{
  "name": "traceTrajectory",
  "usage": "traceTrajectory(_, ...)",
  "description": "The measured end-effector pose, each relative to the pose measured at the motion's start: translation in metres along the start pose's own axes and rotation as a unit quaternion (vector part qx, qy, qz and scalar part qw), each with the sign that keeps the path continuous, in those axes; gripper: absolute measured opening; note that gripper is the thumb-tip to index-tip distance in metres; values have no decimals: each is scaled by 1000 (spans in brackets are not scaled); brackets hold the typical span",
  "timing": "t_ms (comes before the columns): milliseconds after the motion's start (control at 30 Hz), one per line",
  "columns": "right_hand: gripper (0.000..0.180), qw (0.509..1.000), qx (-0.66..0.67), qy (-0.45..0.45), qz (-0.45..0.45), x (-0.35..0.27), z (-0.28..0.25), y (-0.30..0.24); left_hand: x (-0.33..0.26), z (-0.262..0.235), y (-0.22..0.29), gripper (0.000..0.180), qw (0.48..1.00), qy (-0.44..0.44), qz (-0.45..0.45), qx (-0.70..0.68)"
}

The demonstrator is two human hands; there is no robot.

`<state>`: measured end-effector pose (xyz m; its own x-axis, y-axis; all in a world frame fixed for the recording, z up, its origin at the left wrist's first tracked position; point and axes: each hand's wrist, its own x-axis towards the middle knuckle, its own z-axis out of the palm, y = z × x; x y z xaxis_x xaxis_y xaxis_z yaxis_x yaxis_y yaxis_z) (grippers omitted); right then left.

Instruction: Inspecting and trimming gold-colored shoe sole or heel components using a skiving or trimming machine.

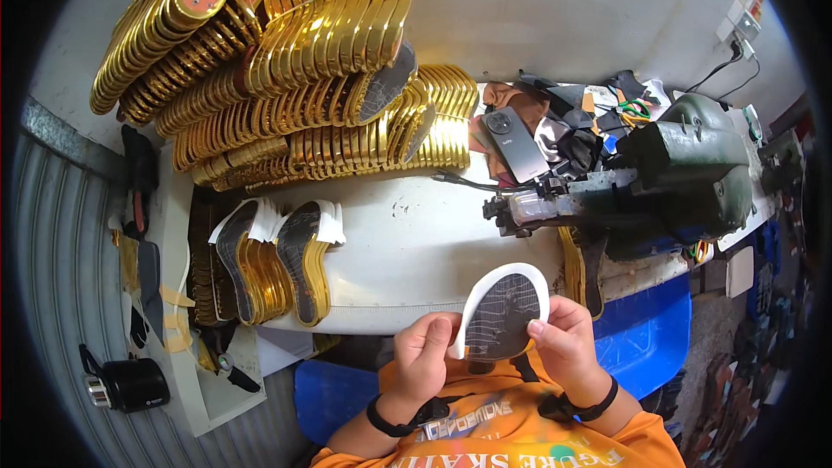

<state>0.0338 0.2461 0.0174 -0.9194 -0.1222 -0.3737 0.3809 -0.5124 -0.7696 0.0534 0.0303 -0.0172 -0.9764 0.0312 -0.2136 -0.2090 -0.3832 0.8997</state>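
— Starting with the big stuff: what fills the bench?

— From my remote seat, a heap of gold insoles [286, 61] is stacked along the far side of the white worktable [416, 243], and a green machine [693, 169] sits at the right. Smaller upright rows of insoles [277, 264] stand at the table's near left edge, and a dark phone [513, 143] lies among scraps behind the machine.

— And the hands?

— Both are closed on one piece. My left hand [422, 355] pinches the lower left edge of a dark insole with a white border [505, 312]; my right hand [568, 342] grips its right edge. It is held up between them, just short of the table's near edge, above the orange shirt.

— Which step is that, you reckon?

— I judge it's lining the dark layer up on its white backing. The next move calls for pressing the edges flush, evenly, without shifting the layers.
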Motion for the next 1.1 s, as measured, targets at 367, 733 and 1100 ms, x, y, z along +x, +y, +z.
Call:
traceTrajectory(367,15,998,-41,7,-37,-6,-7,0,2,6,11,32,997,-38,-58,34)
traceTrajectory(733,24,1000,25,14,-4,8,-18,4,9,22,2,36,989,-32,-40,-137)
traceTrajectory(1100,44,995,60,-79,-14,3,-21,-5,10,0,4,53,993,-83,-10,-85)
